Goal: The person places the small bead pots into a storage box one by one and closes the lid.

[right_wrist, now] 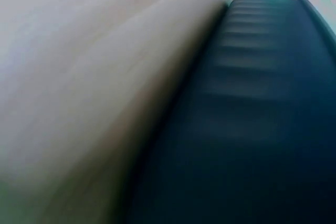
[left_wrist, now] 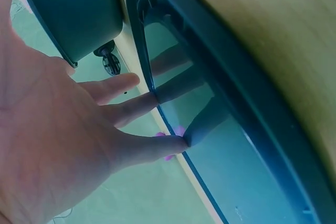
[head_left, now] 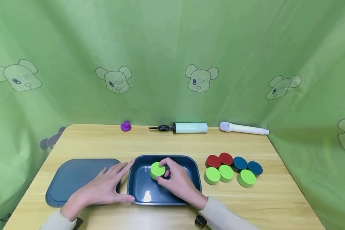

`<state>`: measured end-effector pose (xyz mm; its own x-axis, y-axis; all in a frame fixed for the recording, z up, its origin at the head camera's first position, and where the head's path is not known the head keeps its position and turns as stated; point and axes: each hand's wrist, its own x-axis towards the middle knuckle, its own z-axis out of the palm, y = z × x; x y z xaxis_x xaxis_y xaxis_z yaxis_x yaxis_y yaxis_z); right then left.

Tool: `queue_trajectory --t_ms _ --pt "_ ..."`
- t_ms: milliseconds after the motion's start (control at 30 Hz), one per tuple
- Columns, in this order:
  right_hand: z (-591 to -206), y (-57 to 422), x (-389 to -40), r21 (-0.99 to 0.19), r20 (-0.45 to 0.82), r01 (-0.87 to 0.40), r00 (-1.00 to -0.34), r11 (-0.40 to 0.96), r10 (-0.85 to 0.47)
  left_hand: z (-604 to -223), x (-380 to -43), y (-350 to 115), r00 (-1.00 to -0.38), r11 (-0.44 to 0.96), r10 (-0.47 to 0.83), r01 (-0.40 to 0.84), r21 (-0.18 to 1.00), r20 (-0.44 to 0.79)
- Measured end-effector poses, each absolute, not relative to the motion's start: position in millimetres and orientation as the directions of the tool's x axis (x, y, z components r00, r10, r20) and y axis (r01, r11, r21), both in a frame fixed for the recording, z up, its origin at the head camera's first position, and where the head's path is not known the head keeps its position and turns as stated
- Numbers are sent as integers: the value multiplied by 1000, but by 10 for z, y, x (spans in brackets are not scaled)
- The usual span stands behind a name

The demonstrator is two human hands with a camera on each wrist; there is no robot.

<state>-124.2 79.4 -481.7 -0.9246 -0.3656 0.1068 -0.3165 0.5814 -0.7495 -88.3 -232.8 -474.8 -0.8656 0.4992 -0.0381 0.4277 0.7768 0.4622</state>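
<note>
Lime green, a round block (head_left: 157, 170) is being pinched by the right hand's (head_left: 178, 182) thumb and fingers inside a dark blue box (head_left: 141, 182), flat face pointing up. The box's long axis is running left to right. The left hand (head_left: 107, 187) is resting spread at its left corners, hiding part of the lid (head_left: 74, 179). Three green blocks (head_left: 226, 172), two red blocks (head_left: 226, 159) and two blue blocks (head_left: 240, 163) are standing right; a purple duck (head_left: 126, 126), pump (head_left: 191, 127) and white stick (head_left: 244, 128) are lining the far edge.
</note>
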Motion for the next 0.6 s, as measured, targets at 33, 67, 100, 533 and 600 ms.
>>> queue_trajectory --t_ms 33,67,100,533,600 --pt "-4824 770 -1253 -749 98 -318 -921 582 -377 -4743 -884 -2329 -866 776 498 423 468 -42" --pt "-4830 744 -1263 -750 87 -316 -918 581 -388 -4736 -883 -2329 -866 774 498 421 473 -45" --pt "-4833 717 -1272 -752 77 -315 -914 579 -398 -4727 -883 -2330 -866 772 498 418 478 -47" --pt "-4813 569 -1275 -815 21 -289 -881 502 -474 -4715 -874 -2362 -867 770 491 387 508 -84" --pt "-4810 585 -1269 -830 10 -280 -872 482 -490 -4726 -887 -2340 -865 769 494 391 507 -83"
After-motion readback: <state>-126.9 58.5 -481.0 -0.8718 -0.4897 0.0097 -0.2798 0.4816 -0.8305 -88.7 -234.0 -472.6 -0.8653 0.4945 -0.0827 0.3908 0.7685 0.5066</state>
